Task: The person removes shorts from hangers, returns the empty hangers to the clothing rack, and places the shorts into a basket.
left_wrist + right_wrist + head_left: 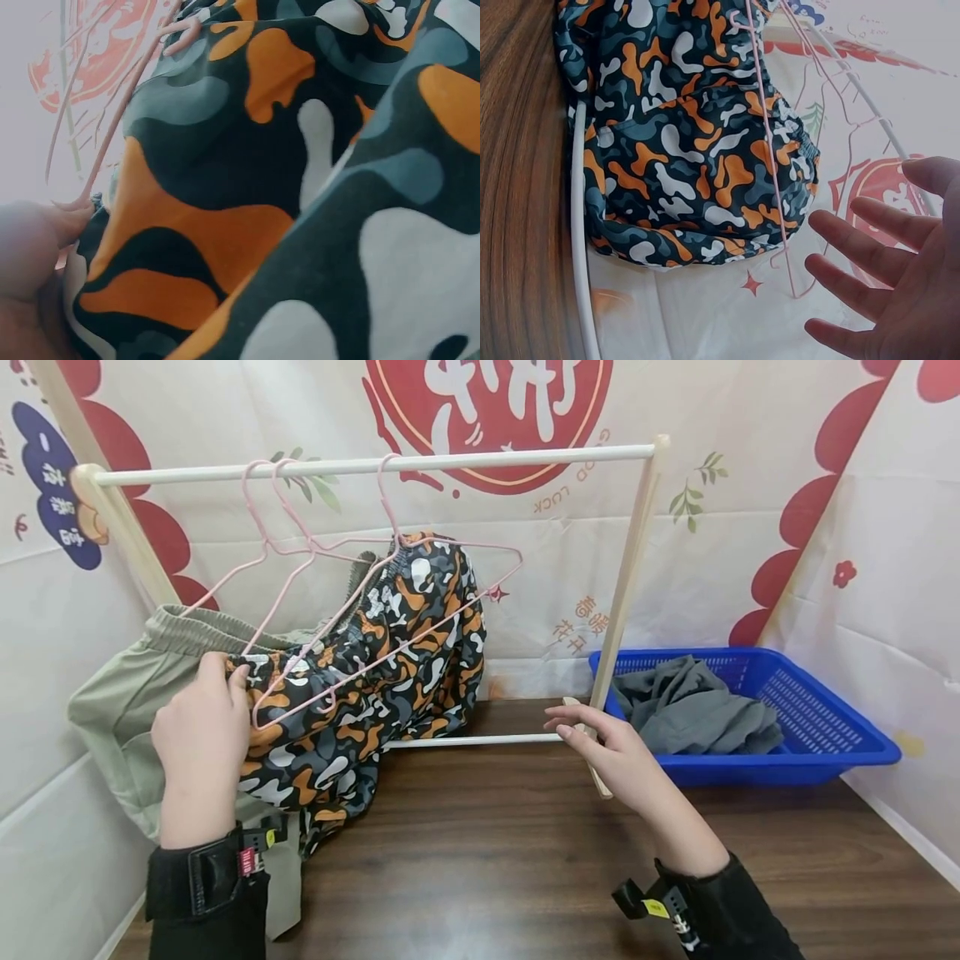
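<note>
Camouflage-print pants (438, 635) in orange, black, grey and white hang bunched by the rack, their gathered waistband opening at the top. My left hand (202, 727) pinches the left end of that waistband between thumb and fingers. A pink hanger (420, 639) hooks over the white rod, its lower bar crossing the front of the pants; part of it passes behind my view of the cloth. With fingers spread and nothing held, my right hand (618, 756) hovers by the rack's right post; its palm and fingers (859, 289) show in the right wrist view.
Pale green pants (120, 710) hang at the left, with pink hangers (255, 527) above them. The rack's white top rod (525, 460) runs between wooden posts (626, 577). At right, a blue basket (840, 727) holds dark grey cloth (697, 710).
</note>
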`<state>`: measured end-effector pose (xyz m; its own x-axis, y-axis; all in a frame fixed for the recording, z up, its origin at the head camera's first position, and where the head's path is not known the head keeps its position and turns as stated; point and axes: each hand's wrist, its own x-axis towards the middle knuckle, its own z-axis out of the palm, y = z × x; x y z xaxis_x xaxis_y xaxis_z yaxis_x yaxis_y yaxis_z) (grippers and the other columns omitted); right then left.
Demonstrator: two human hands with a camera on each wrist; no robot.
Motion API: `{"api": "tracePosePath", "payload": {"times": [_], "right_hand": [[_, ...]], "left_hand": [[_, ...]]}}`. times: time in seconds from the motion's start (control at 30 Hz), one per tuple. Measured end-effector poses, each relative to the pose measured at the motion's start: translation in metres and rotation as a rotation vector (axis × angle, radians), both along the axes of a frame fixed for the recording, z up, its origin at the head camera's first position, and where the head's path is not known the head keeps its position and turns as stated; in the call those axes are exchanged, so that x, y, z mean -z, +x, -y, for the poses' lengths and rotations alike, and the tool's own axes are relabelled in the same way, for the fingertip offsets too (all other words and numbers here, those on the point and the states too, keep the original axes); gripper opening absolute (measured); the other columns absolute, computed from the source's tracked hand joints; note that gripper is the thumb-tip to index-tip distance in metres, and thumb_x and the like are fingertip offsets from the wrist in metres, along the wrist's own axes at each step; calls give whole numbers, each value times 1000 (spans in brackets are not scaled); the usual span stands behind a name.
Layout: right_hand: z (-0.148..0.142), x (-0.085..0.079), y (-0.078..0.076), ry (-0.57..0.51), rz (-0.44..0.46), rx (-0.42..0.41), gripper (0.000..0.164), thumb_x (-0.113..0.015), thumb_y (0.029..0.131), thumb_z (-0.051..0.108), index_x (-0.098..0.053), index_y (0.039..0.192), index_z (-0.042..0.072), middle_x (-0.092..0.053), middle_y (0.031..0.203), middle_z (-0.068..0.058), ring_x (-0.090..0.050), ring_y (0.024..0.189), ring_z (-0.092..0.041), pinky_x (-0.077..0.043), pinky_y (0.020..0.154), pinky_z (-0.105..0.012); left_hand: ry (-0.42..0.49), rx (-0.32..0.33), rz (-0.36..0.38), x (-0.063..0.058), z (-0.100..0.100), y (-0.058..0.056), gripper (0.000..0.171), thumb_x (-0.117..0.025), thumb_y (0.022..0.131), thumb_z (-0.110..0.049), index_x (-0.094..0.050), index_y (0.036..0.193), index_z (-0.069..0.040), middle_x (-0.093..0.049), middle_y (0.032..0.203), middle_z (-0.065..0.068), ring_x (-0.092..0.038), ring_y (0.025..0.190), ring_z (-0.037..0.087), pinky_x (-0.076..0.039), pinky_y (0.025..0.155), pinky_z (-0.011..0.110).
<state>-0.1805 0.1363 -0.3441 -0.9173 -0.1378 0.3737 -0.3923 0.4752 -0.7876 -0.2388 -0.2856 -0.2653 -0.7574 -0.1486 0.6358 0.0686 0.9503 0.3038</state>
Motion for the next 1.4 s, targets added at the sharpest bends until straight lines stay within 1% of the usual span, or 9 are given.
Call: {"api": "tracePosePath", "payload": {"times": [0.13, 0.3, 0.4, 0.47, 0.6, 0.8, 1.0, 1.23, 1.4], "right_hand": [[-1, 1, 1, 3, 7, 4, 33, -50, 103, 33, -61, 129, 16, -66, 120, -5, -55, 120, -24, -41, 96, -54], [-3, 3, 0, 3, 13, 1, 34, -50, 103, 35, -61, 129, 17, -65, 121, -5, -57, 117, -23, -42, 95, -53], [-4, 2, -1, 0, 0, 0, 33, -50, 103, 35, -61, 128, 17, -66, 119, -4, -56, 117, -22, -42, 95, -53], [-4, 1, -1, -1, -7, -1, 33, -49, 103, 34, -61, 128, 17, -66, 118, -4, -56, 117, -22, -41, 95, -52], [-3, 0, 0, -3, -18, -14, 32, -49, 103, 30, -61, 129, 15, -66, 117, -7, -55, 118, -23, -40, 96, -53], [-4, -2, 2, -14, -23, -17, 31, -48, 104, 27, -60, 130, 15, -66, 117, -6, -56, 118, -23, -41, 95, -51], [-5, -2, 3, -18, -21, -19, 32, -48, 104, 27, -60, 131, 14, -66, 117, -6, -55, 118, -23, -41, 95, -51], [-5, -1, 1, -22, -23, -20, 32, -48, 104, 29, -60, 129, 15, -67, 117, -7, -56, 117, -22, -41, 95, -51], [-4, -1, 2, -20, -19, -15, 32, -48, 104, 28, -60, 130, 14, -67, 117, -8, -56, 117, -24, -40, 95, -52]], "left_hand": [[-17, -8, -66, 5, -2, 0, 36, -39, 106, -33, -50, 117, -1, -56, 74, 32, -54, 65, 54, -35, 46, 56], [-41, -17, -184, 10, -4, -2, 31, -43, 105, -29, -52, 111, 0, -50, 57, 25, -50, 51, 50, -30, 40, 52], [-43, -20, -241, 10, -5, -2, 30, -44, 105, -28, -52, 110, 0, -47, 53, 24, -49, 48, 50, -29, 39, 52], [-40, -21, -264, 11, -5, -3, 30, -44, 105, -28, -52, 109, 1, -46, 52, 23, -48, 47, 49, -28, 39, 52], [-36, -25, -275, 12, -3, -2, 30, -44, 105, -28, -51, 105, 1, -45, 51, 22, -48, 46, 48, -28, 38, 51], [-34, -27, -285, 12, -3, -1, 30, -43, 105, -28, -50, 102, 2, -43, 50, 20, -48, 46, 49, -28, 38, 51], [-39, -25, -324, 10, -5, -1, 30, -43, 105, -27, -51, 105, 2, -45, 52, 22, -49, 46, 48, -28, 39, 52], [-40, -26, -342, 7, -3, 3, 32, -41, 105, -27, -52, 108, 3, -47, 55, 22, -49, 47, 46, -28, 38, 50], [-33, -13, -346, 10, -3, 6, 32, -41, 105, -27, -51, 110, 3, -49, 57, 24, -49, 48, 47, -28, 39, 51]]}}
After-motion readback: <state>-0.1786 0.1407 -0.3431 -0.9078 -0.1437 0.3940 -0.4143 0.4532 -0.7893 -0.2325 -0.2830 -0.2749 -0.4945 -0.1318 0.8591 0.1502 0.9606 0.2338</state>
